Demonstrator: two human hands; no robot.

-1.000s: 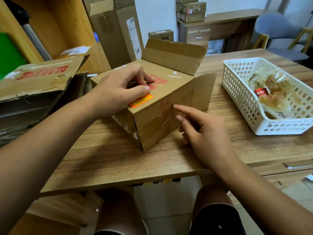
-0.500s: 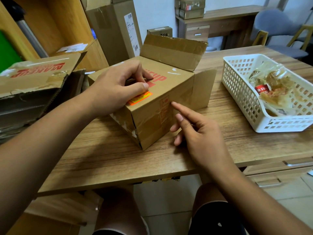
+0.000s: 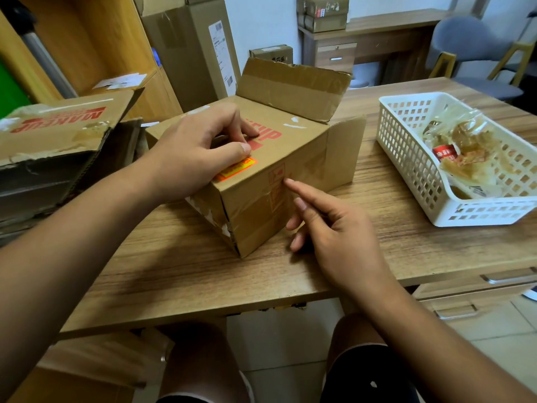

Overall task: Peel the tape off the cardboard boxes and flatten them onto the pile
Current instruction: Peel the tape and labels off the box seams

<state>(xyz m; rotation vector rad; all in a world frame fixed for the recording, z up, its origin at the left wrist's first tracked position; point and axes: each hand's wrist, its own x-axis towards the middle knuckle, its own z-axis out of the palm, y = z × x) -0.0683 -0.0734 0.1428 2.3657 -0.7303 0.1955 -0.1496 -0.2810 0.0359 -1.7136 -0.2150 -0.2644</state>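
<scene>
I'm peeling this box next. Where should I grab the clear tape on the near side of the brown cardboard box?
Likely the clear tape's upper edge on the brown cardboard box's near face, where the right hand's index fingertip touches. Come from the right, lift the flat edge with a nail, then take a pinch grip. The left hand rests on top, steadying it.

The left hand (image 3: 197,149) covers some red lettering (image 3: 271,135) on the box (image 3: 305,152); the basket (image 3: 406,158) is cut off.

We find the open brown cardboard box (image 3: 293,146) on the wooden table (image 3: 174,274), the flattened cardboard pile (image 3: 58,135) to its left and the white plastic lattice basket (image 3: 406,161) to its right.
</scene>
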